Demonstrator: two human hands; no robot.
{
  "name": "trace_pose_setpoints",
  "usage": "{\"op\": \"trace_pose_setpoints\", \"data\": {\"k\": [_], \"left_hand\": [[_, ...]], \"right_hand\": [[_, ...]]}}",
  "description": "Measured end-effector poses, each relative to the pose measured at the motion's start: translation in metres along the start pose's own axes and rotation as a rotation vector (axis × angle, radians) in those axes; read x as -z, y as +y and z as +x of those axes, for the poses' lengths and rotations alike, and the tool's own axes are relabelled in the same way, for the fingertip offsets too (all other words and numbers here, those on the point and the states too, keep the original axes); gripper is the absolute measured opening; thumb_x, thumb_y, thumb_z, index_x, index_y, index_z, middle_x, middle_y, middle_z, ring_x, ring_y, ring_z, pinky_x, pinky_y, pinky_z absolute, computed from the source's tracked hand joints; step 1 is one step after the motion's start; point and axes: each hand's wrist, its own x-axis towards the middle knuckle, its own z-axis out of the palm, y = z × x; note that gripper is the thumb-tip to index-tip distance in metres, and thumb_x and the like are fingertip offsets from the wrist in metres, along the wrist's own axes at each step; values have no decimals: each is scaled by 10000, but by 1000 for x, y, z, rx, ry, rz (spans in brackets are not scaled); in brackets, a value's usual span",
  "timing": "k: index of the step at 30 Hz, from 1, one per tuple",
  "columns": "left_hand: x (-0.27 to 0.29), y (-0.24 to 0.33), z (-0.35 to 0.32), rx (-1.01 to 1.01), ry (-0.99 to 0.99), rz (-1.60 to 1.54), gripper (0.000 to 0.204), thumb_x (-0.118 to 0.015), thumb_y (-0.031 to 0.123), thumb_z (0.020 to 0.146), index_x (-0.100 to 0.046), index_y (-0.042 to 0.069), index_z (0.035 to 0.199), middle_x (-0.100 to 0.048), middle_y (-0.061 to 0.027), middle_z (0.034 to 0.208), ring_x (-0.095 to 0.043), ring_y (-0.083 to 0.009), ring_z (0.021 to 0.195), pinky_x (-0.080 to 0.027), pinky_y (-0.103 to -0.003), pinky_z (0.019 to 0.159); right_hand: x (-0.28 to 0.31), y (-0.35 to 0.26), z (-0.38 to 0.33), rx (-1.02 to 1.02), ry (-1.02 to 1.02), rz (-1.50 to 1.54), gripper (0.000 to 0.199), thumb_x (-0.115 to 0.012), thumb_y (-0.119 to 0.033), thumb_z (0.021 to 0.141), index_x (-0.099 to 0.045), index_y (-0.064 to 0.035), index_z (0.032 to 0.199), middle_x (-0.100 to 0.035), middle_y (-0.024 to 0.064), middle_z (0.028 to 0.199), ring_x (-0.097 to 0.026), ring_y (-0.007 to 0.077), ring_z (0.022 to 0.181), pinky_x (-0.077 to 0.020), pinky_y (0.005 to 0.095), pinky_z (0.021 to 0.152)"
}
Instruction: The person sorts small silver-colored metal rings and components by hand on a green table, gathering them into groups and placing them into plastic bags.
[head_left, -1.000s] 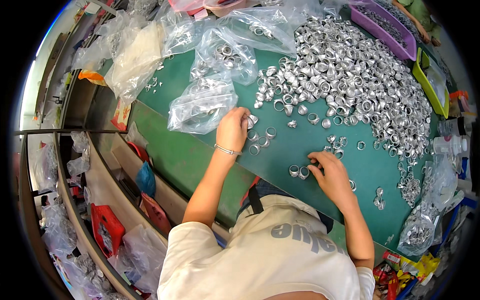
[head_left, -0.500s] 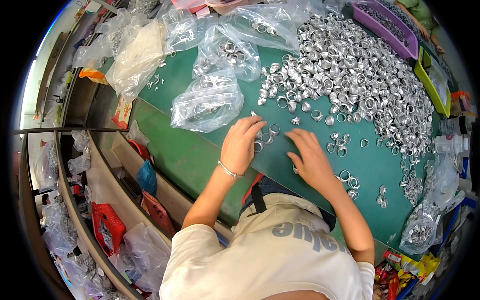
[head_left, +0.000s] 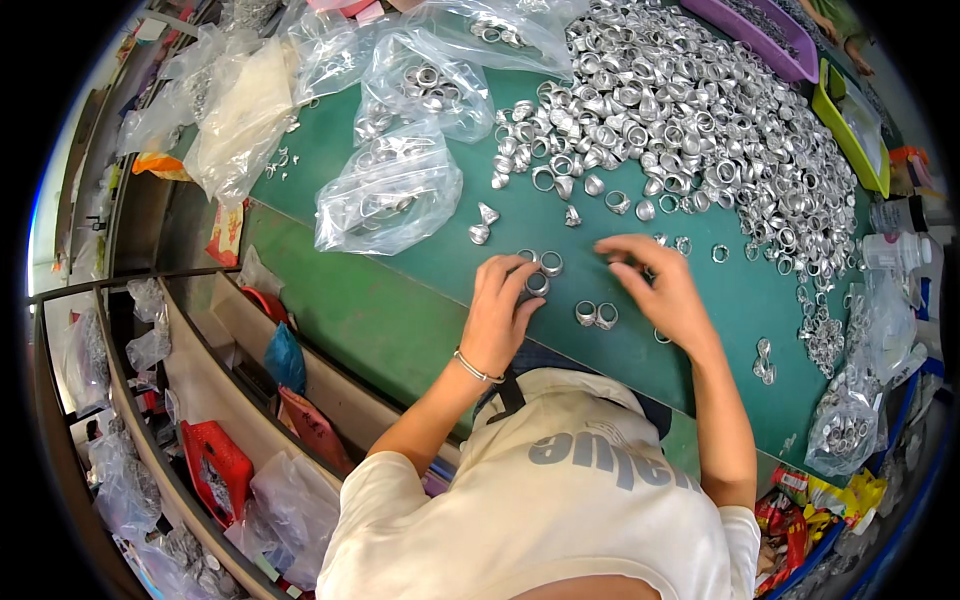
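- Currently, the left hand (head_left: 493, 318) bends over a small group of silver-coloured finger rings (head_left: 551, 273) on the green bench (head_left: 725, 350), its thumb and forefinger either side of the nearest ring; whether they clamp it I cannot tell
- The fingers of the right hand (head_left: 665, 295) hover apart, thumb below forefinger, to the right of that group
- Between the two hands, nearer the body than the right fingertips, two rings (head_left: 596, 323) stand side by side
- Beside the heel of the right hand, another ring (head_left: 660, 337) shows only in part
- Just beyond the left fingers lie two silver-coloured pieces (head_left: 482, 226), close to each other
- Farther beyond and left of those fingers, a clear plastic bag (head_left: 390, 190) with rings inside rests on the bench
- Past the right fingers, a large heap of silver-coloured rings (head_left: 690, 130) spreads away and to the right, with a purple basket (head_left: 785, 58) and a lime-green tray (head_left: 826, 110) along its far side
- Below the left fingers, a silver-coloured bangle (head_left: 478, 370) circles the wrist
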Motion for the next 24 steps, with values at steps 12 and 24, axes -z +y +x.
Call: {"op": "trace_pose_setpoints", "data": {"k": [12,24], "left_hand": [[2,8,13,-62,-170,247,582,-781,172,658,-578,150,1203,-425,-86,1336,-413,-324,1135,-360,-427,914],[1,6,13,-63,-30,82,517,-781,99,654,-595,105,1136,-527,-75,1175,-473,-279,1054,-366,-369,869]], "right_hand": [[-36,-8,-40,65,46,-341,452,-745,-55,677,-575,-60,1096,-478,99,1004,-515,279,967,-431,399,803],[-45,6,-42,24,295,-237,221,-698,-25,734,-605,-23,934,-500,102,916,-553,293,840,-456,399,683]]}}
